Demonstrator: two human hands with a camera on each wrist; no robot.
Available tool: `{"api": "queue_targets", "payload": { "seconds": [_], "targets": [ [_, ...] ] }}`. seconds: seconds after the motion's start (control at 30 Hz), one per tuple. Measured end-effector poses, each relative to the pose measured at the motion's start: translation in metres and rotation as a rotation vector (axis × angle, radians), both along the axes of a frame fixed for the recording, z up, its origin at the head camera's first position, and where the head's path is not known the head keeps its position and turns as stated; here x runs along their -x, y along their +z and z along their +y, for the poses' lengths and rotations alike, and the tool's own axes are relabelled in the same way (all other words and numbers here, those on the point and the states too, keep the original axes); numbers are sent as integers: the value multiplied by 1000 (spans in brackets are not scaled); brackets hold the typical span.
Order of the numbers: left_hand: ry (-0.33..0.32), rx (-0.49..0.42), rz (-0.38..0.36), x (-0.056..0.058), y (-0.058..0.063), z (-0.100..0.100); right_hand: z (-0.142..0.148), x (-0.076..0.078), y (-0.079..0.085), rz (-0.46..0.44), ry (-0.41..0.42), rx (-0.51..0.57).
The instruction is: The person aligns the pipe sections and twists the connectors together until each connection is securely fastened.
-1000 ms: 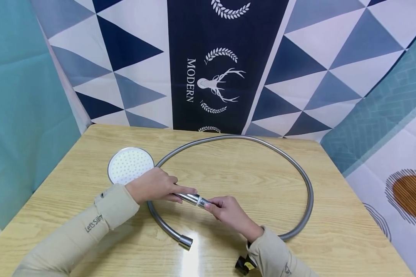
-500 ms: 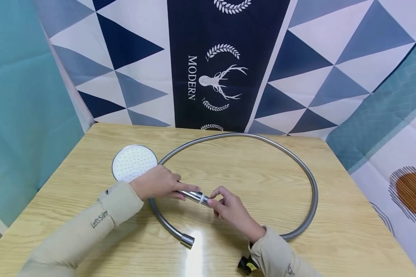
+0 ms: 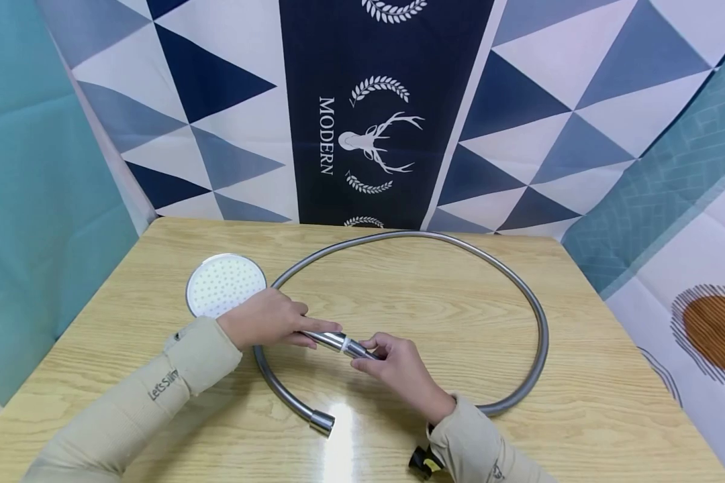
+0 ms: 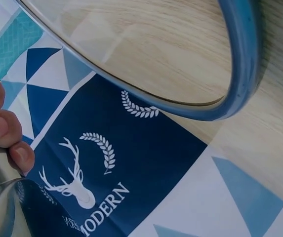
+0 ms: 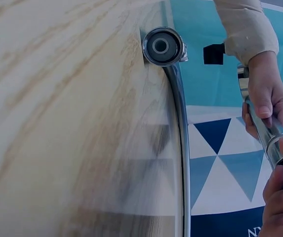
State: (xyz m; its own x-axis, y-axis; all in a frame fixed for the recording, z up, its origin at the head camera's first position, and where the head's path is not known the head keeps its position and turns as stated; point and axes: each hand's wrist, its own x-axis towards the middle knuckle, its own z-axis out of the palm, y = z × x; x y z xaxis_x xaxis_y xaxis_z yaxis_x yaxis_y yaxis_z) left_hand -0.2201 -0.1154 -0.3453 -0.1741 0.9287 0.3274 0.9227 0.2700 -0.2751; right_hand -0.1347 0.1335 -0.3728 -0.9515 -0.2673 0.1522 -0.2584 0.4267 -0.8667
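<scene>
A round shower head (image 3: 226,285) with a white nozzle face is held above the wooden table. My left hand (image 3: 268,318) grips its chrome handle (image 3: 326,340), index finger laid along it. At the handle's lower end sits a metal hose connector (image 3: 358,350), in line with the handle, a white ring showing at the joint. My right hand (image 3: 401,376) pinches the hose just behind that connector with thumb and fingers. In the left wrist view, fingertips (image 4: 3,126) curl round the chrome handle. Both hands meet along the handle at the right of the right wrist view.
The grey shower hose (image 3: 540,329) loops over the table (image 3: 435,302). Its other end, a chrome conical nut (image 3: 321,421), lies near the front. A small black and yellow object (image 3: 421,463) shows beside the right sleeve. Patterned cloth (image 3: 368,114) hangs behind the table.
My right fingers have lifted off, shifted and closed again farther back from the joint, so more of the connector shows. The left hand keeps its grip on the handle.
</scene>
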Motion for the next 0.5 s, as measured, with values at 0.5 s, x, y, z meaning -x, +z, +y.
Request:
{"api": "queue_targets", "payload": {
  "seconds": [0.5],
  "targets": [
    [12,41,20,-5,6,1,4,-3,2,-38,16,-45]
  ]
}}
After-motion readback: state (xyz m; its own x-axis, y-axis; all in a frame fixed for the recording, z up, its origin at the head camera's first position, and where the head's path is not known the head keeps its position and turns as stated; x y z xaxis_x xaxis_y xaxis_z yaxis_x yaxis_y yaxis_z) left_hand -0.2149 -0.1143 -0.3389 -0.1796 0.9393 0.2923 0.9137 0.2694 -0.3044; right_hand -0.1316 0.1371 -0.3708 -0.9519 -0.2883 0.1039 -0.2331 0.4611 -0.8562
